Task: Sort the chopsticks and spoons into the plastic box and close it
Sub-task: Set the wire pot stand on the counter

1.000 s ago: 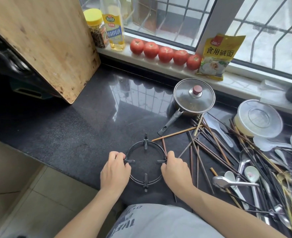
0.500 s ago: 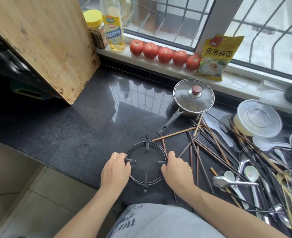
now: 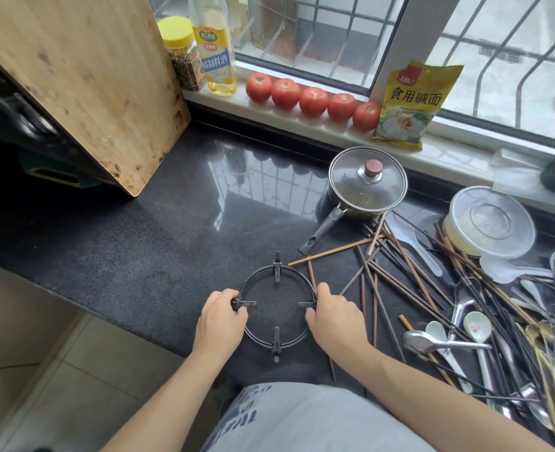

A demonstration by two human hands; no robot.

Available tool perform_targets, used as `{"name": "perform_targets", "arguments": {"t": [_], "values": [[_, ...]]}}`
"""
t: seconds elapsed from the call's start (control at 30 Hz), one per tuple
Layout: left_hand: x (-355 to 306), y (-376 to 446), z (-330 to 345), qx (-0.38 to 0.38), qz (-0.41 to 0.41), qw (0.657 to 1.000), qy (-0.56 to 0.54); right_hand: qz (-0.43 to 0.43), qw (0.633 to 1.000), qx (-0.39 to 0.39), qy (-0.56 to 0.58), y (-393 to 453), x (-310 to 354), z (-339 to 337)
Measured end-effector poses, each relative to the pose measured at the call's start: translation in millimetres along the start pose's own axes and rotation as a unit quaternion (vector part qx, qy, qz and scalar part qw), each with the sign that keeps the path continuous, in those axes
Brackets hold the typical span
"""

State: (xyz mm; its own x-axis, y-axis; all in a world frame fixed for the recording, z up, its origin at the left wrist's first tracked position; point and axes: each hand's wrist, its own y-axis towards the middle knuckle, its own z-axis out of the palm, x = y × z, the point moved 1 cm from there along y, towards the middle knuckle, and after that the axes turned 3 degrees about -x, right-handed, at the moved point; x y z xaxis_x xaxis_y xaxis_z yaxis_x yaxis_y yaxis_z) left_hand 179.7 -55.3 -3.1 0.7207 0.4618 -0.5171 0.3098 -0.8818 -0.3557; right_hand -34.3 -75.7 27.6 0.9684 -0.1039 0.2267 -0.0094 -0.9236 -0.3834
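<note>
Black stone counter (image 3: 145, 243): chopsticks (image 3: 397, 282) and spoons (image 3: 445, 342), light, stiff and likely slippery, best pinched mid-shaft, lie heaped along its right edge while my left hand (image 3: 219, 324) and right hand (image 3: 336, 319) grip a burner ring (image 3: 276, 308) near the front edge.

Chopsticks (image 3: 397, 282) and saucepan (image 3: 366, 184) crowding right side.

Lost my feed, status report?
Both hands, left and right, gripping stove ring. Chopsticks, spoons unsorted, right. No plastic box seen.
</note>
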Motion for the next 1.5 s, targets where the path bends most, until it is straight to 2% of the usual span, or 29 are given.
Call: {"name": "perform_targets", "arguments": {"t": [0.1, 0.2, 0.27, 0.37, 0.43, 0.5, 0.53, 0.6, 0.7, 0.73, 0.8, 0.9, 1.03, 1.13, 1.23, 1.3, 1.37, 1.5], "values": [[7.0, 4.7, -1.7, 0.042, -0.027, 0.996, -0.080, 0.017, 0.999, 0.023, 0.033, -0.9, -3.1, -3.6], [18.9, 5.4, -5.4, 0.073, -0.098, 0.971, -0.206, 0.045, 0.996, 0.020, 0.077, -4.0, -12.3, -5.9], [23.7, 3.4, -7.4, 0.065, -0.132, 0.948, -0.281, 0.064, 0.993, -0.004, 0.101, -6.4, -17.0, -6.5], [23.4, 3.3, -8.6, 0.036, -0.136, 0.937, -0.321, 0.107, 0.979, -0.008, 0.172, 0.4, -22.6, -1.6], [19.2, 5.1, -7.0, 0.035, -0.155, 0.921, -0.356, 0.160, 0.943, 0.024, 0.290, 8.9, -25.6, 4.0], [15.4, 8.6, -4.3, 0.042, -0.186, 0.900, -0.392, 0.214, 0.880, 0.066, 0.418, 12.1, -27.7, 12.3], [14.0, 10.4, -3.6, 0.048, -0.198, 0.890, -0.408, 0.223, 0.862, 0.078, 0.449, 12.3, -28.4, 14.6], [11.7, 12.1, -4.9, 0.064, -0.207, 0.875, -0.433, 0.213, 0.861, 0.087, 0.454, 10.3, -29.6, 17.9], [16.4, 12.0, -7.6, 0.085, -0.199, 0.874, -0.436, 0.149, 0.912, 0.073, 0.374, 9.2, -31.9, 17.9], [19.5, 12.0, -8.0, 0.087, -0.188, 0.884, -0.419, 0.124, 0.931, 0.065, 0.338, 9.2, -31.9, 17.0], [26.0, 14.3, -7.7, 0.074, -0.146, 0.926, -0.341, 0.084, 0.957, 0.049, 0.273, 9.4, -31.2, 16.2], [29.3, 17.6, -10.6, 0.043, -0.066, 0.979, -0.190, 0.054, 0.974, 0.032, 0.220, 7.9, -30.4, 15.5], [31.9, 18.8, -11.9, 0.033, -0.006, 0.994, -0.103, 0.034, 0.981, 0.042, 0.184, 8.5, -30.3, 14.1], [30.4, 17.4, -13.8, 0.036, 0.018, 0.998, -0.057, 0.029, 0.984, 0.045, 0.170, 8.7, -30.3, 12.1], [18.8, 10.0, -14.2, 0.031, 0.130, 0.991, -0.006, 0.011, 0.985, 0.014, 0.172, 2.7, -29.4, 7.3], [5.9, 0.9, -9.3, 0.032, 0.234, 0.967, 0.093, -0.061, 0.990, -0.014, 0.129, -2.2, -24.9, 8.6], [-7.4, -8.1, 3.3, 0.034, 0.299, 0.936, 0.184, -0.150, 0.987, -0.020, 0.061, -3.9, -22.2, 19.6], [-18.0, -12.2, 34.4, 0.045, 0.314, 0.910, 0.267, -0.178, 0.984, 0.009, -0.007, 1.6, -22.9, 32.9]]}}
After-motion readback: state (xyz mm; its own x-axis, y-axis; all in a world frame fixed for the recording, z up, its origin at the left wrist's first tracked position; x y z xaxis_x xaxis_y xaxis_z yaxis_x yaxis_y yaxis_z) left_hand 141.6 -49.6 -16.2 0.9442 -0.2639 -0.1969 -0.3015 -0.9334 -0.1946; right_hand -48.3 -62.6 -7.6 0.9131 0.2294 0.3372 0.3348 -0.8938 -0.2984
